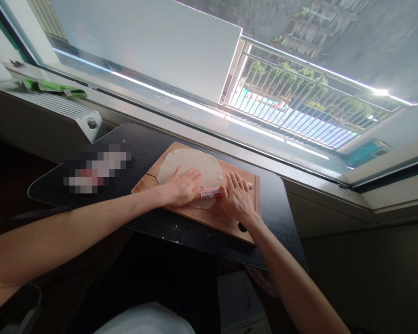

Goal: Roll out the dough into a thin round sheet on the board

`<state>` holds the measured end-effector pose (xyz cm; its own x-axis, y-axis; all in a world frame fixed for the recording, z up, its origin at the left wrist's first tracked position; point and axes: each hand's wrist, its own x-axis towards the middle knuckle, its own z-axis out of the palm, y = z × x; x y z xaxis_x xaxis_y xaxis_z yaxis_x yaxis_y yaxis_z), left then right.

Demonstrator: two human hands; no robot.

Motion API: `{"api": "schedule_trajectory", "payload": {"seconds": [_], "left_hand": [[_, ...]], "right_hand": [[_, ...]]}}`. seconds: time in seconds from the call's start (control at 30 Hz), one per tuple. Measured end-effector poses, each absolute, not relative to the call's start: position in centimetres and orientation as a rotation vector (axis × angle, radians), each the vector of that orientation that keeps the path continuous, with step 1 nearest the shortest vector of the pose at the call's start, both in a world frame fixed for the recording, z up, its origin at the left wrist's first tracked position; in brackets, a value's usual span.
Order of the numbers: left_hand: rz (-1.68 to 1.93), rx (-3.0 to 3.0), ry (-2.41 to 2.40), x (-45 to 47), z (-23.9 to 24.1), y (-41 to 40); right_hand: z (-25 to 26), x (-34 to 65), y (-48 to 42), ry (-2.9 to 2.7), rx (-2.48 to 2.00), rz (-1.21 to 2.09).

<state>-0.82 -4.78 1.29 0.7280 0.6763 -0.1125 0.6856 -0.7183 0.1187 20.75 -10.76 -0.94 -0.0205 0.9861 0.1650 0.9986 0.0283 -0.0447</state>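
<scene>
A thin, pale sheet of dough (pixel 190 163) lies spread out on a wooden board (pixel 191 214). Across its near right part rests a rolling pin (pixel 210 193) with a printed label around its middle. My left hand (pixel 183 186) lies over the pin's left end, palm down, fingers stretched out above the dough. On the right end of the pin is my right hand (pixel 237 195), also palm down with its fingers extended, and the pin's tip shows just beyond them. Both palms cover parts of the pin. The dough's edge looks uneven.
The board sits on a black table (pixel 282 218) with light crumbs near its front edge. A blurred-out item (pixel 97 169) lies on the table's left. Behind stand a window sill and a radiator (pixel 62 111) carrying a green cloth (pixel 52 87). A railing (pixel 299 97) shows outside.
</scene>
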Motion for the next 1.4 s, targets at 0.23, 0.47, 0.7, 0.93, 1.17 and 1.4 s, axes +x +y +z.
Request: {"api": "schedule_trajectory", "payload": {"seconds": [0.23, 0.47, 0.7, 0.93, 1.17, 1.4], "left_hand": [[0.001, 2.875, 1.058, -0.8, 1.3, -5.5], [0.371, 3.042, 0.797, 0.1, -0.1, -12.4], [0.262, 2.973, 0.907, -1.8, 3.6, -6.3], [0.027, 2.746, 1.049, -2.8, 3.3, 0.7], [0.08, 2.721, 1.272, -1.0, 1.0, 1.0], [0.101, 2.888, 0.97, -5.3, -0.3, -4.5]], "right_hand": [[-1.0, 20.0, -9.4, -2.151, -2.005, -0.121], [-1.7, 25.4, -15.8, -2.326, -1.707, -0.269], [2.0, 24.4, -13.5, -2.471, -1.653, -0.099], [1.9, 20.4, -11.7, -2.327, -1.845, 0.1], [1.6, 16.3, -8.5, -1.857, -2.31, 0.055], [-0.6, 15.3, -16.1, -2.191, -2.026, 0.008]]}}
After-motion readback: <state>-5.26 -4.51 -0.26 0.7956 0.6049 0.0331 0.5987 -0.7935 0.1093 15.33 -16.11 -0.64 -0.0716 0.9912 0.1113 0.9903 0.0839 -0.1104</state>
